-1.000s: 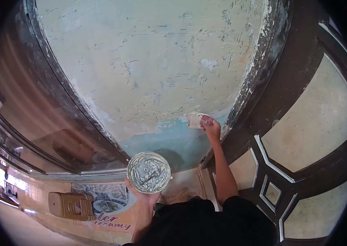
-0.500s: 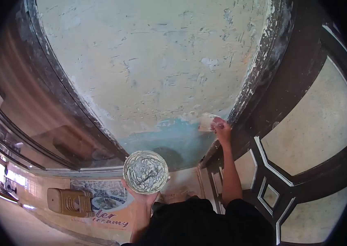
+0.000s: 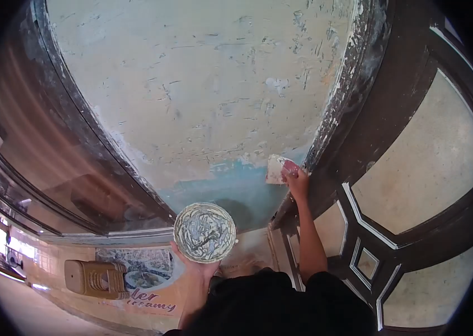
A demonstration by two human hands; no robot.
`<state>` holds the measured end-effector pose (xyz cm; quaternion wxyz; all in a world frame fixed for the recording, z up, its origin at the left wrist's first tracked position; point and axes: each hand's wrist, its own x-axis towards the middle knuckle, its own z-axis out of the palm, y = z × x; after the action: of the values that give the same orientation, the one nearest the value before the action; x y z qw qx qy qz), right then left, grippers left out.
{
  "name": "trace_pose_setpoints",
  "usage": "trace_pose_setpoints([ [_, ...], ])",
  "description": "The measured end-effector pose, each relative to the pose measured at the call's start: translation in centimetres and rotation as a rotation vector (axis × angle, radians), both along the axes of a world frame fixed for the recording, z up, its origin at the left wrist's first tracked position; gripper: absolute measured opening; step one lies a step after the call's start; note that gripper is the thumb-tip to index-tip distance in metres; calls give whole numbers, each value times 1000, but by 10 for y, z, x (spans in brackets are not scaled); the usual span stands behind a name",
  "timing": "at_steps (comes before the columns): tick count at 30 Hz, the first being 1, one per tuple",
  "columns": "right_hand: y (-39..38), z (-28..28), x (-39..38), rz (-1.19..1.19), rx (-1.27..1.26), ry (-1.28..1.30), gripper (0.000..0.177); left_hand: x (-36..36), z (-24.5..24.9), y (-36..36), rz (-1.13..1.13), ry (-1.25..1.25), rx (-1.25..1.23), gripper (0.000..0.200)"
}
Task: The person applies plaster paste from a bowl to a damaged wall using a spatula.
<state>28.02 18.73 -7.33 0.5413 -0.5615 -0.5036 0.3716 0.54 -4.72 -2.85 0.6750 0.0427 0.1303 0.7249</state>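
My left hand [image 3: 205, 270] holds a round tub [image 3: 205, 205] from below, its mouth facing me. Grey-white putty [image 3: 204, 232] is smeared in ridges all over its inside. In my right hand [image 3: 299, 182] is a broad putty scraper [image 3: 275, 169] with a reddish grip, fingers closed round it. Its pale, putty-streaked blade lies over the lower right of the wall panel [image 3: 191, 101], near the dark frame. Below the cream, scratched coat, a blue-green band [image 3: 219, 191] shows along the panel's bottom.
A dark door [image 3: 396, 204] with pale panels stands at the right. Brown stacked plastic stools [image 3: 93, 277] are on the left, beside a printed sheet [image 3: 158, 299] on the floor. Dark-framed glass [image 3: 52, 185] runs along the left, and a rough dark frame [image 3: 354, 73] borders the panel.
The scraper has shifted slightly left, and its blade has turned to show more of its face. The tub sits a little farther right in view, and the wall has shifted left with the camera.
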Motion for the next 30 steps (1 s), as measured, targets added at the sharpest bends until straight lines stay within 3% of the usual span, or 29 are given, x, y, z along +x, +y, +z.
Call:
trace_pose_setpoints([
  [1, -1, -6, -8, 33, 131, 87, 26, -1, -6, 0, 29, 60, 13, 95],
  [2, 3, -9, -16, 33, 133, 85, 26, -1, -3, 0, 28, 58, 15, 95],
  [4, 14, -15, -35, 158, 188, 313, 23, -1, 5, -4, -49, 25, 48, 95],
  [5, 7, 5, -47, 124, 168, 252, 23, -1, 5, -2, -58, 48, 61, 96],
  [9, 20, -20, -70, -130, 156, 122, 28, -4, 3, -2, -53, 31, 43, 95],
  [10, 21, -31, -68, -128, 163, 120, 28, -5, 3, 0, -51, 28, 50, 95],
  [13, -9, -41, -67, -108, -138, 309, 29, -8, 3, -4, -77, 3, 44, 93],
  [16, -25, -53, -64, -104, -102, 260, 27, -9, 5, -8, -60, 44, 71, 94],
  [20, -18, -20, -79, 40, -24, 510, 25, -13, 0, -5, -134, 48, 91, 94],
  [25, 0, -17, -90, -60, -83, 328, 30, -13, -1, -2, -43, -6, 3, 93],
  [30, -34, -45, -83, -79, -271, 383, 32, -17, 7, -4, -84, 10, 74, 93],
])
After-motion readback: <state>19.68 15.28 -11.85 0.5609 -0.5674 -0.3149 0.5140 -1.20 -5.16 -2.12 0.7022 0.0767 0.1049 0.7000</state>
